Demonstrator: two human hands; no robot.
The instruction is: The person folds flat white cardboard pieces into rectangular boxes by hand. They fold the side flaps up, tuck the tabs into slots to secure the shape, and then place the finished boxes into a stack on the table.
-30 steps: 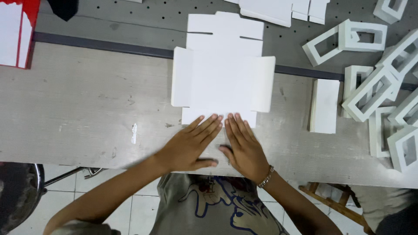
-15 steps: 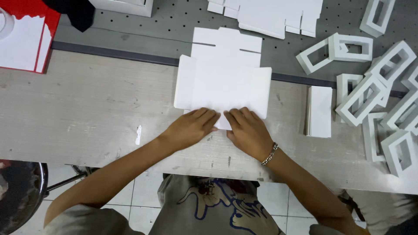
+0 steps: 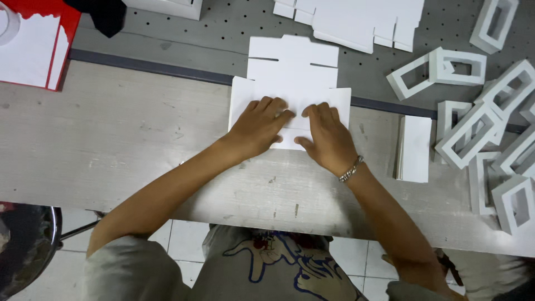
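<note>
Both hands slid up the white card blank, left hand, right hand, flat, fingers spread, pressing it

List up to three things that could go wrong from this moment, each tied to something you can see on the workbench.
1. Both hands, left hand and right hand, press on the white card blank; uneven pressure could leave a crooked crease.
2. The blank straddles the dark strip between two surfaces, so it might buckle there.
3. The small card stack lies close beside the right forearm and could get knocked.
</note>
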